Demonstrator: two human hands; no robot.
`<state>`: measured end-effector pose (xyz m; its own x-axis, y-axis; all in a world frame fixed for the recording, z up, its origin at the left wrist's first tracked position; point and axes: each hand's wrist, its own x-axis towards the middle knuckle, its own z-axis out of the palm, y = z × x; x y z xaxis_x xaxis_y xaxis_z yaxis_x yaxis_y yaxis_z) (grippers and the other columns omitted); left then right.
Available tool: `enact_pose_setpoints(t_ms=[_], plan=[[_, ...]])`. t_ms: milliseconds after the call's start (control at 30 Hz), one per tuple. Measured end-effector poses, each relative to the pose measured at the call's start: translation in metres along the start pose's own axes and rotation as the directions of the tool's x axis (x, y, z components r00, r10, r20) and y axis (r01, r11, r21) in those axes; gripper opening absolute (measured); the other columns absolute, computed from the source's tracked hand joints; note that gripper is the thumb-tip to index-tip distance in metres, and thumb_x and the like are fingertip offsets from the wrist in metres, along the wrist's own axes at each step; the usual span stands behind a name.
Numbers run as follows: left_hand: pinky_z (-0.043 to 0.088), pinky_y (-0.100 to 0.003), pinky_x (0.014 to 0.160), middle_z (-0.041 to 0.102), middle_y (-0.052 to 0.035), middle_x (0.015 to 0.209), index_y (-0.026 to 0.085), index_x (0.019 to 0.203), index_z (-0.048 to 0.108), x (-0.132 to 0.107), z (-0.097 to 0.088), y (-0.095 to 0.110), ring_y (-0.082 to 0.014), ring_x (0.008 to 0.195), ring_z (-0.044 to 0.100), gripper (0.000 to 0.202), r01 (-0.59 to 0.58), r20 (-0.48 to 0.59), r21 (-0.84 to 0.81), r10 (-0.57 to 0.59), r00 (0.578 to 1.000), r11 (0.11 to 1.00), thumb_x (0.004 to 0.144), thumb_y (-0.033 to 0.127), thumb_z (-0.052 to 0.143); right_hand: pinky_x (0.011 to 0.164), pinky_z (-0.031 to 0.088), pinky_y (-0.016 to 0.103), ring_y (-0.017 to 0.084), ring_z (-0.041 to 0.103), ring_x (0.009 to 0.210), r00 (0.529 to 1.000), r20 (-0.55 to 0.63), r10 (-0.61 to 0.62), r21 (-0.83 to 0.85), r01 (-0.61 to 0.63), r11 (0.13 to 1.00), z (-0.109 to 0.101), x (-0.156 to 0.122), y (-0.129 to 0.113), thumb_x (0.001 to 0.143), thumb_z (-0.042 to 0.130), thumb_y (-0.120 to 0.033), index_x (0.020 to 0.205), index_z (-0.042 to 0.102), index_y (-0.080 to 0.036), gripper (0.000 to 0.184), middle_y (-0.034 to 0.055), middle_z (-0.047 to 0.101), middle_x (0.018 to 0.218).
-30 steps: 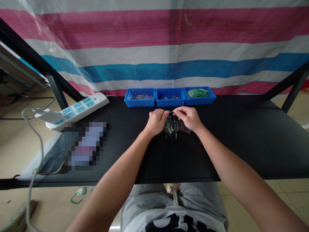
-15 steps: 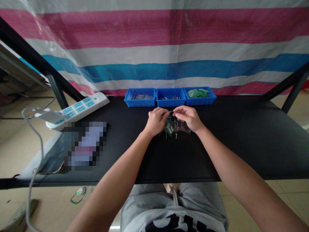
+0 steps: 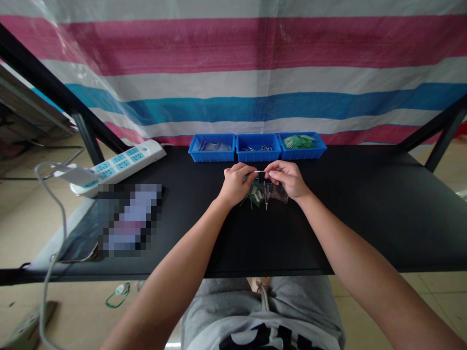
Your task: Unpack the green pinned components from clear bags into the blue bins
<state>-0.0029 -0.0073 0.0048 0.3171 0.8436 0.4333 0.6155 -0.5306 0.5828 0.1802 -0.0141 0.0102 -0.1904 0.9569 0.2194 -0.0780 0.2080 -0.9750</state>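
A thin, light-coloured metal rod (image 3: pixel 260 171) runs level between my two hands, above the black table. My left hand (image 3: pixel 237 182) pinches its left end, and the fingertips of my right hand (image 3: pixel 286 177) are closed on its right end. The rod is too small to tell its exact kind. On the table below the hands lie a small green packet (image 3: pixel 256 194) with pale pieces, several thin metal pins (image 3: pixel 266 197), and a clear plastic bag (image 3: pixel 279 193). My fingers partly cover these.
Three blue bins stand in a row behind my hands: a left bin (image 3: pixel 212 155) with clear packets, a middle bin (image 3: pixel 258 156) with metal pins, a right bin (image 3: pixel 303 152) with green packets. A power strip (image 3: pixel 120 165) and a blurred-out object (image 3: pixel 131 218) lie left.
My hands have drawn slightly apart, the right one moving a little right. More of the light rod now shows between the fingertips. The things on the table have stayed put.
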Motion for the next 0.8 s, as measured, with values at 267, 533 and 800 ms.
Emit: enact_pose_setpoints(t_ms=[267, 533, 800], plan=[[0.049, -0.037, 0.086, 0.056, -0.0096, 0.122, 0.022, 0.126, 0.054, 0.0, 0.004, -0.006, -0.0183, 0.091, 0.062, 0.046, 0.136, -0.148, -0.067, -0.144, 0.978, 0.989, 0.082, 0.031, 0.064, 0.05, 0.037, 0.026, 0.011, 0.048, 0.055, 0.994, -0.085, -0.068, -0.188, 0.051, 0.981, -0.006, 0.004, 0.008, 0.073, 0.064, -0.038, 0.085, 0.067, -0.017, 0.024, 0.0032, 0.067, 0.076], [0.05, -0.038, 0.084, 0.056, -0.0095, 0.117, 0.02, 0.116, 0.057, 0.0, 0.005, -0.007, -0.0186, 0.09, 0.062, 0.032, 0.144, -0.106, -0.073, -0.151, 0.983, 0.987, 0.084, 0.023, 0.058, 0.086, 0.051, 0.042, 0.029, 0.056, 0.111, 0.929, -0.009, -0.371, -0.792, 0.22, 0.57, -0.02, 0.009, 0.016, 0.077, 0.058, -0.026, 0.128, 0.057, -0.017, 0.052, 0.0148, 0.057, 0.129], [0.05, -0.037, 0.081, 0.057, -0.0103, 0.118, 0.019, 0.113, 0.059, -0.001, 0.007, -0.006, -0.0182, 0.088, 0.063, 0.029, 0.134, -0.043, -0.039, -0.135, 0.99, 0.99, 0.085, 0.018, 0.054, 0.106, 0.035, 0.057, 0.038, 0.036, 0.134, 0.97, 0.041, -0.241, -0.925, 0.128, 0.358, -0.031, 0.015, 0.028, 0.08, 0.058, -0.029, 0.147, 0.035, -0.011, 0.073, 0.0178, 0.038, 0.151]])
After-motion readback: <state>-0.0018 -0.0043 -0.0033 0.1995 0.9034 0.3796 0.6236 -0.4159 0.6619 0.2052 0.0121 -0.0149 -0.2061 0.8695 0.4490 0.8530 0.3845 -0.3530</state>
